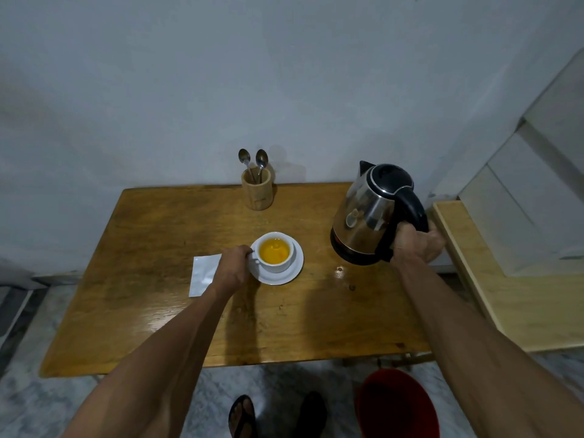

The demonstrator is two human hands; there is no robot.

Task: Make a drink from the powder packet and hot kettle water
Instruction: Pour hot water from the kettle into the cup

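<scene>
While the right hand is wrapped fully around the black handle of the steel kettle, the kettle is held at the right of the wooden table, well apart from the cup and tilted only slightly; whether its base touches the tabletop cannot be told. No water is leaving the spout. The left hand is curled at the cup's handle, fingers pinching it, with the palm resting over the near edge of the saucer. The white cup stands on that saucer at table centre and holds orange-yellow liquid close to the rim. Just left of the left hand lies the white powder packet, flat on the table; it appears emptied. At the far edge stands a wooden holder containing two spoons.

Assessment: powder and hot water are evidently both in the cup. Remaining work is probably to set the kettle down, take a spoon, and stir.
</scene>
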